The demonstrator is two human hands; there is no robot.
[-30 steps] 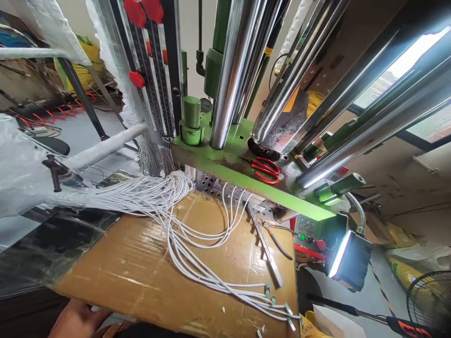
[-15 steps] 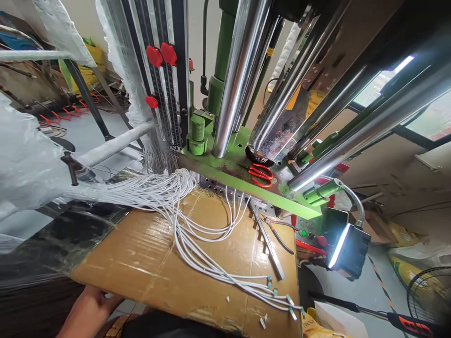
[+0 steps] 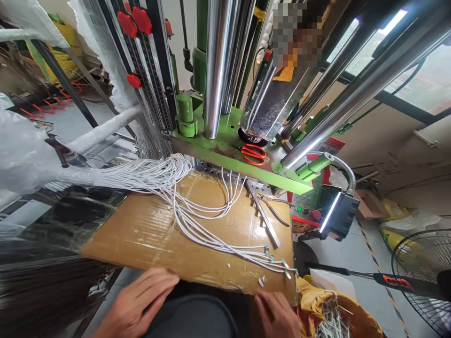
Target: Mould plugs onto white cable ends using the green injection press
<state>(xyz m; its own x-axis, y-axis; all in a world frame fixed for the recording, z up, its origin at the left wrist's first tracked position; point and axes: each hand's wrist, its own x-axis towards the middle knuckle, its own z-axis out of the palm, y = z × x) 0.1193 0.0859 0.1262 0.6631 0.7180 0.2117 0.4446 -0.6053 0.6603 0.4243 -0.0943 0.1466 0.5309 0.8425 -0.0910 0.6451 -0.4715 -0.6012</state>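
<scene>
My left hand is at the near edge of the cardboard sheet, fingers stretched out and nothing seen in it. Near the sheet's front right corner is my right hand, its fingers extended and apart from the thumb; the lower part is cut off. Between the hands lies a dark, round-edged surface. White cables run across the cardboard, with small greenish connectors on their ends. Several more cables loop into the green press. Neither hand touches the cables.
A metal bar and orange-handled pliers lie on the cardboard. Red-handled scissors rest on the press. A large cable bundle is at left. At right are a lit lamp, a fan and a yellow bag of scraps.
My left hand has moved right and up from below the cardboard's left edge. My right hand has come into view at lower right. The view has shifted, showing the yellow bag more fully.
</scene>
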